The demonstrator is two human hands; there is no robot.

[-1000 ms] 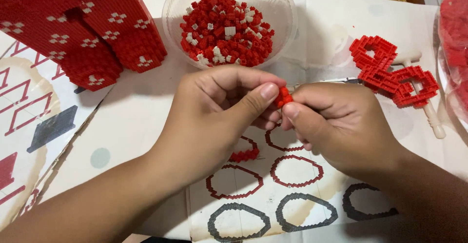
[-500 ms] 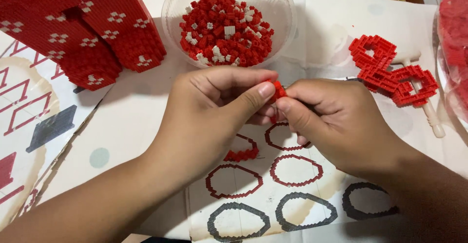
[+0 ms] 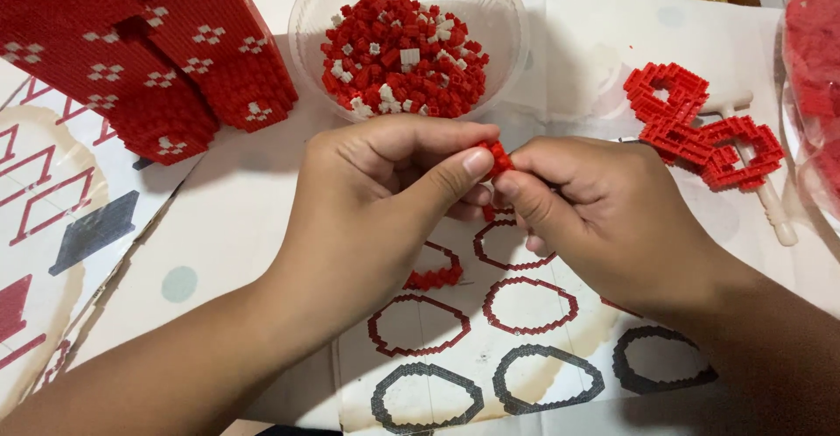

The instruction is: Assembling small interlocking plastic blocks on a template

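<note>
Left hand point(image 3: 376, 195) and right hand point(image 3: 604, 213) meeting fingertip to fingertip, both grips pinched on a small red brick piece point(image 3: 499, 158), held above the printed instruction sheet point(image 3: 525, 348), just below the clear bowl point(image 3: 503, 16) of red and white bricks

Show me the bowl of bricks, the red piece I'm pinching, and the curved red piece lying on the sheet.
bowl point(image 3: 308, 60), head view, bare left wall.
pinched piece point(image 3: 499, 156), head view, visible red top between both hands.
curved piece point(image 3: 435, 277), head view, middle of the arc.
</note>
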